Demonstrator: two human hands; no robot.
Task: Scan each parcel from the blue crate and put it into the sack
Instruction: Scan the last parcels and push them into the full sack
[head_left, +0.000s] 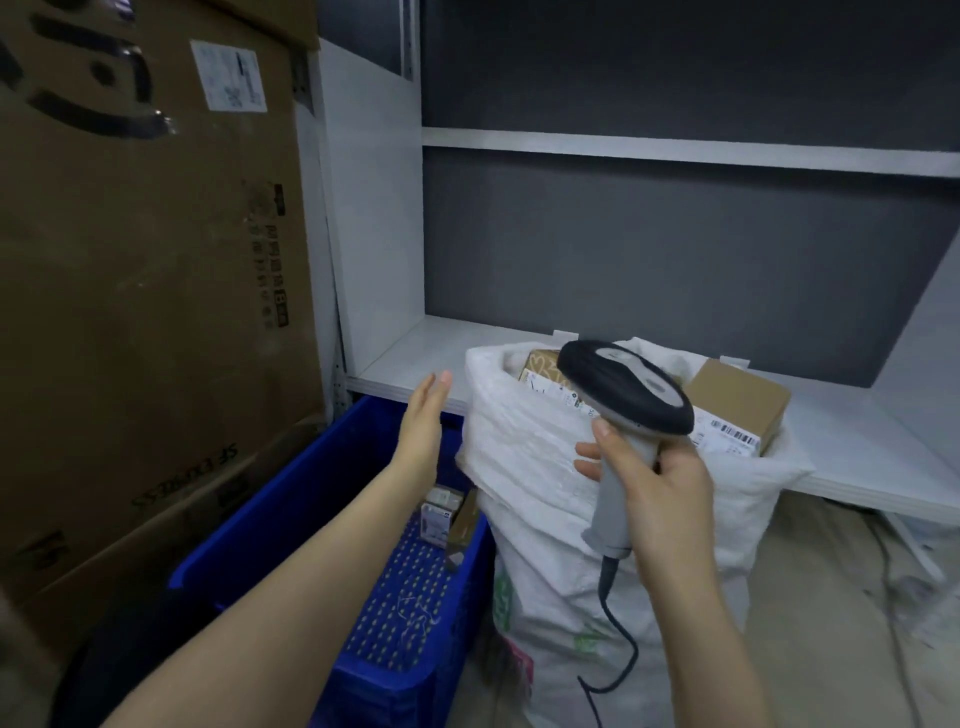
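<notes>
Left hand (423, 415): empty, its fingers (436, 387) straight and close together; it hovers over the far end of the crate, just beside the sack's left edge.
Right hand (660, 499): curled round the handle of the scanner (628, 387), thumb up the front, in front of the sack's mouth; the scanner head points down and left, and its cable (618, 634) hangs down past the sack.
Parcels (439, 514): a few small boxes in the crate's far right corner, against the sack.
Key relation: the parcels lie straight down from the left wrist, low on the crate floor. The left hand is clearly the nearer one, and the right hand is taken up with the scanner.
Long axis: the pale box looks upright and the brown one beside it leans along the wall. It is too small to tell more.
Crate (291, 493): blue, on the floor between a big carton (156, 260) and the sack; apart from those boxes, only its perforated floor shows.
Sack (519, 467): white, standing open against the shelf (395, 364) and filled to the brim; a brown box (737, 395) and a patterned box (540, 366) show at the top.
Progress, by my reading: nearly done.
Next move, likely: the left hand drops to pick a box and lifts it under the scanner.
</notes>
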